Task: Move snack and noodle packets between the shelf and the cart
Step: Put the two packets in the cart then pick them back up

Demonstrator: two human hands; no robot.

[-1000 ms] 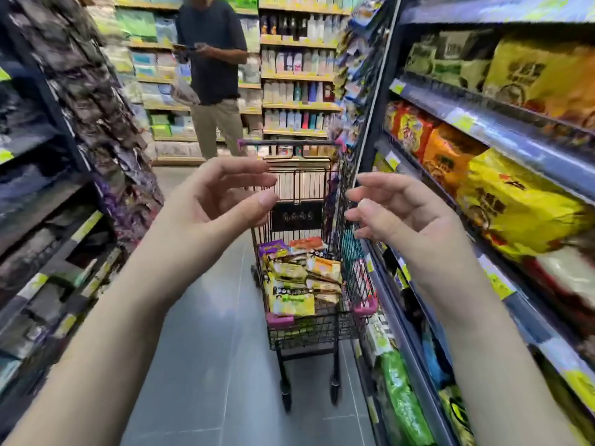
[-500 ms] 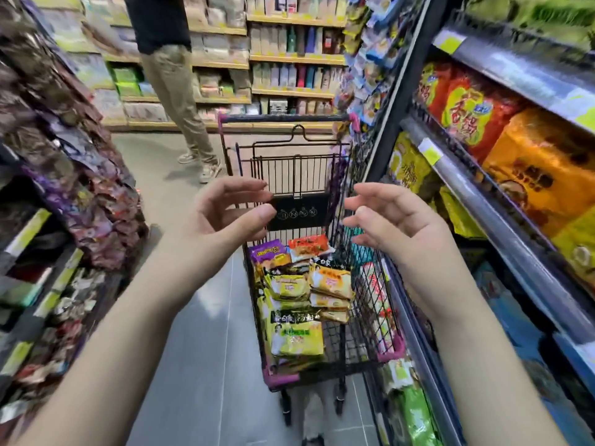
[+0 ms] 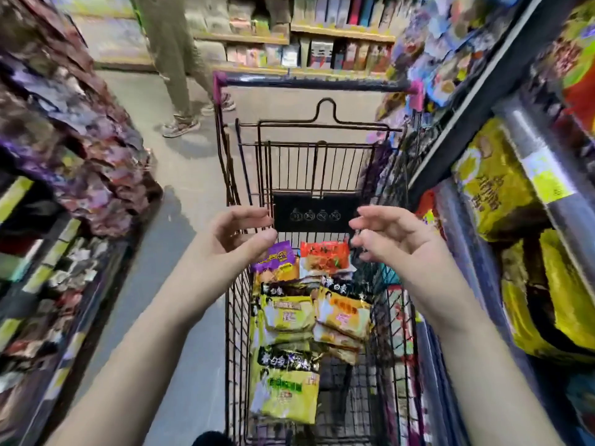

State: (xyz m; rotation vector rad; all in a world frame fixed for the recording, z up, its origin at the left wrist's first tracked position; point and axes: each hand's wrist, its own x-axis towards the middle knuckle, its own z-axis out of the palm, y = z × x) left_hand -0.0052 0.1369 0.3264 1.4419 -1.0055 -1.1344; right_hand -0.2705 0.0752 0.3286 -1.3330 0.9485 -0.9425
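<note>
A heap of glossy yellow-green, orange and purple snack and noodle packets (image 3: 288, 317) is lying in the black wire shopping cart with pink corner trims (image 3: 309, 83), low in the middle of the frame, so some loading looks done. The left hand (image 3: 238, 233) and right hand (image 3: 396, 239) are hovering above it, fingers loosely curved and holding nothing. Large yellow plastic bags (image 3: 492, 185) are sitting on the grey metal shelf (image 3: 528, 140) at right; no packet is travelling now.
</note>
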